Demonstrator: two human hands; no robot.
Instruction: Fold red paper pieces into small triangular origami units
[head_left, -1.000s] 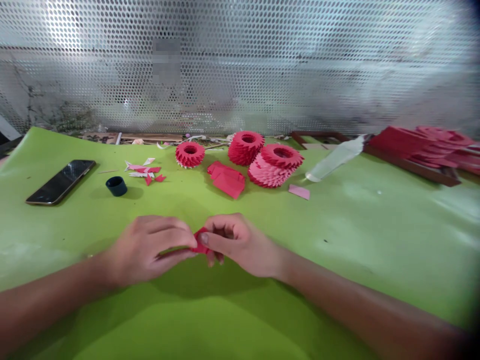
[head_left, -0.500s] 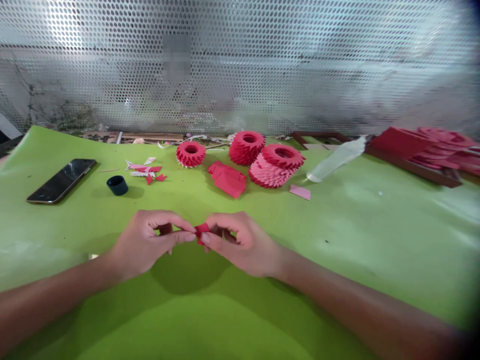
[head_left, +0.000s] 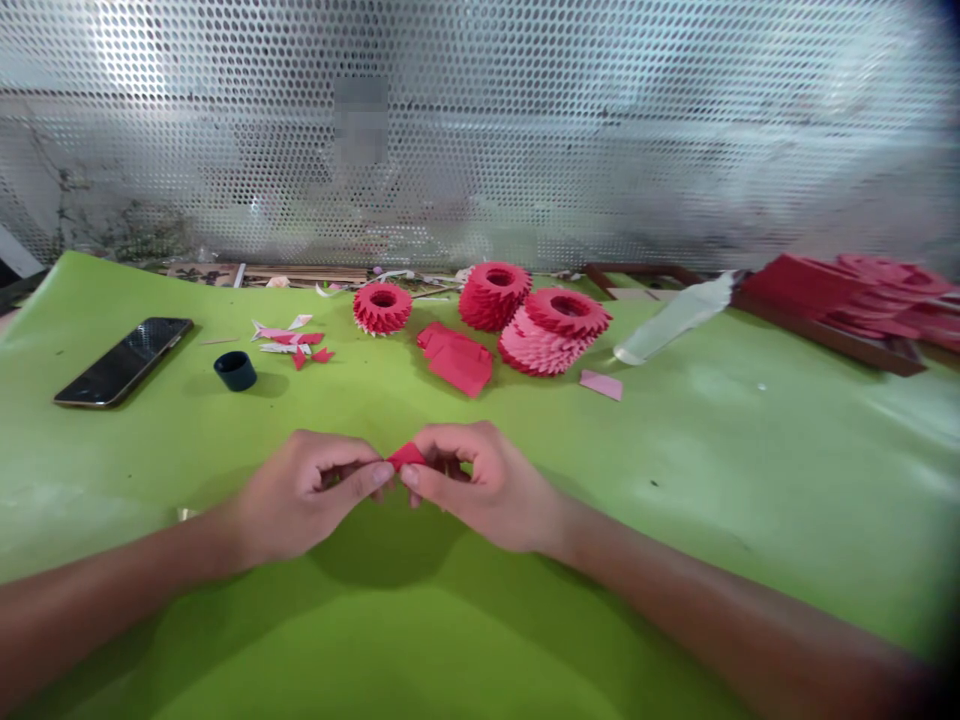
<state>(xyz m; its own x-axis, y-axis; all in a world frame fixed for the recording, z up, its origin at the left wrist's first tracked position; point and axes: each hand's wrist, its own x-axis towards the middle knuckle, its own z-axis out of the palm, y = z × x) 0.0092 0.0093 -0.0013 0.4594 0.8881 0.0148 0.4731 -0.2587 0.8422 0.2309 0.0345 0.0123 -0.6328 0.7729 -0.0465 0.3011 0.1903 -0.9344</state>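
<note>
A small piece of red paper (head_left: 406, 456) with a slanted, folded-looking top edge is held between my two hands, above the green table cover (head_left: 465, 640). My left hand (head_left: 319, 495) pinches its left end between thumb and fingers. On the other side, my right hand (head_left: 487, 485) grips the right end, thumb in front. Fingers partly hide the paper's lower part. Beyond my hands lies a small stack of red paper pieces (head_left: 457, 362). Several ring-shaped stacks of folded paper stand behind: a small red ring (head_left: 382, 318), a taller red one (head_left: 484, 310) and a pink-and-red one (head_left: 546, 345).
To the left are a phone (head_left: 124, 362), a dark round cap (head_left: 235, 371) and folded paper scraps (head_left: 292, 343). A pink paper piece (head_left: 601, 385) and a whitish tube (head_left: 675, 318) lie right. Red paper pieces fill a brown tray (head_left: 862, 342). A perforated metal screen (head_left: 480, 130) closes the back.
The red paper's visible shape has gone from a squarish strip to a slanted, pointed fold. My left hand has shifted slightly right; my right hand stays nearly in place.
</note>
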